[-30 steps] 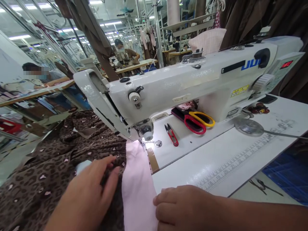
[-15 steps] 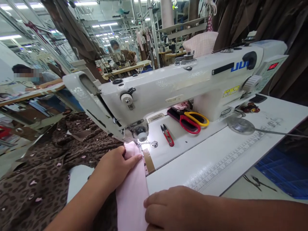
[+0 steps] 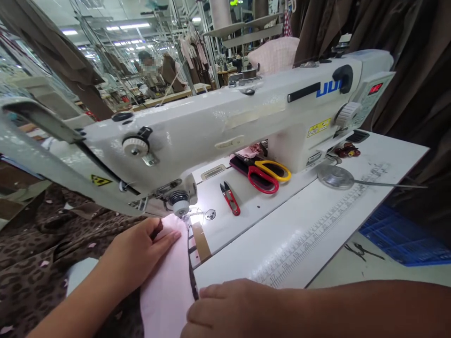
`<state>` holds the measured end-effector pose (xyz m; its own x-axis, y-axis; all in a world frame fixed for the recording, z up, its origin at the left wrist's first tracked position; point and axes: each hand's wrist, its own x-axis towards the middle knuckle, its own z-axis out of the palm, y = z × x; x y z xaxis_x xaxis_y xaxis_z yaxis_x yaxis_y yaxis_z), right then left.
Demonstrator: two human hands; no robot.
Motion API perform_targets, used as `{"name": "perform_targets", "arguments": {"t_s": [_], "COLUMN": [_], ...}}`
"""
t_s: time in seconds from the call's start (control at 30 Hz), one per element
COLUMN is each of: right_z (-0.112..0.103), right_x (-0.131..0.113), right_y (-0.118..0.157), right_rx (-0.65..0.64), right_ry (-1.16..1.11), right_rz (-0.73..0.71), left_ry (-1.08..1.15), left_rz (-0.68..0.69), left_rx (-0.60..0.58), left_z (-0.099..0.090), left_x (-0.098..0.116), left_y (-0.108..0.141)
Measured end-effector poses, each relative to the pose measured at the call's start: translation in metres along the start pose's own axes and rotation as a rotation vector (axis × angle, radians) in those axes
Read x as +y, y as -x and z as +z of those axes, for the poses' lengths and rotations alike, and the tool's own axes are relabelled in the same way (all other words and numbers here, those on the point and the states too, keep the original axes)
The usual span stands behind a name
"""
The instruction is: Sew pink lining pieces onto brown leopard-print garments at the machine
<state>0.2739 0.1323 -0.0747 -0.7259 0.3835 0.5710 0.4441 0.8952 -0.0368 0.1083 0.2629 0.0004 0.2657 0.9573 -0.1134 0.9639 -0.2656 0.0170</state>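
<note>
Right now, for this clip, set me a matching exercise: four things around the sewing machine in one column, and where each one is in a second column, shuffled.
Things:
1. Red thread snips
2. Scissors with red and yellow handles
3. Pink fabric
4. Blue plastic crate

Places:
A. Lying on a dark purple item
B. Low down, beyond the right edge of the white table
C. Lying directly on the table
D. Reaching the needle area of the sewing machine

Pairs: 1-C, 2-A, 3-D, 4-B
</note>
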Motion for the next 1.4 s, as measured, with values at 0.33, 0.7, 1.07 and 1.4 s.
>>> {"name": "perform_targets", "arguments": {"t_s": [0.33,0.7,1.07,1.4], "right_z": [0.006,-0.035,-0.025,-0.037], "right_x": [-0.012,-0.007,-0.005,0.001], "right_y": [0.032,0.035,0.033,0.023], "right_rx": [-0.039,-0.114,-0.123,-0.131], "right_ry": [-0.055,-0.030,-0.024,0.011], "right_rz": [0.095,0.103,0.113,0.120], "left_ry": [-0.007,-0.021,0.015,0.083], "left_rz": [-0.075,-0.094,-0.069,-0.103], "left_rx": [-0.006,-0.012,0.017,-0.003], "left_z": [0.014,0.022,0.025,0.017], "left_x": [0.001,0.003,0.001,0.000], "left_y": [0.014,0.021,0.016,0.009]}}
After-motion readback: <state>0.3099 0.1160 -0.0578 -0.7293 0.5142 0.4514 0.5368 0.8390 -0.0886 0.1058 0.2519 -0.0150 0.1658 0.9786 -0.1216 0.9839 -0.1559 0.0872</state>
